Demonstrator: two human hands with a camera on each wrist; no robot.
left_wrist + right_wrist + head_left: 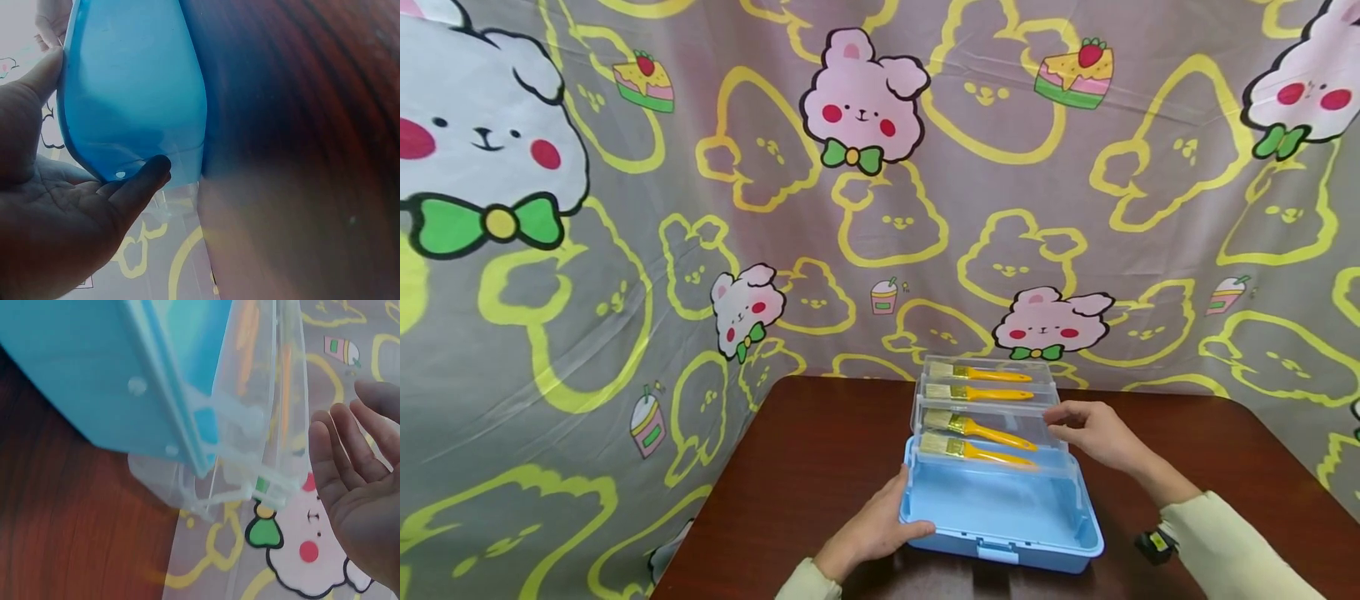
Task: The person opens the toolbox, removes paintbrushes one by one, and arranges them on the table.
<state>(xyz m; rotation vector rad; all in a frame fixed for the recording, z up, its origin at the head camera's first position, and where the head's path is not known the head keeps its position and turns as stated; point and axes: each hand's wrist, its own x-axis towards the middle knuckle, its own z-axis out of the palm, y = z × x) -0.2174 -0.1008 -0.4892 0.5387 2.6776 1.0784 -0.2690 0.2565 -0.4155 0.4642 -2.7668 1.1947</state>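
Observation:
A light blue storage box (1000, 546) stands open on the table, a latch on its front. My left hand (880, 521) holds its left side, the thumb over the rim and the other fingers along the outer wall (137, 75). Behind the box's inside rise clear hinged trays (1045, 429), with several yellow-handled paintbrushes (985, 393) lying in rows. Beside the trays' right edge is my right hand (1093, 429), its fingers loosely bent and holding nothing. In the right wrist view a narrow gap separates the fingertips (322, 434) from the clear plastic.
The dark reddish-brown table (805, 450) extends on both sides of the box. A grey curtain (880, 208) with cartoon rabbits hangs behind and along the left. A small black device (1153, 546) sits at the right wrist.

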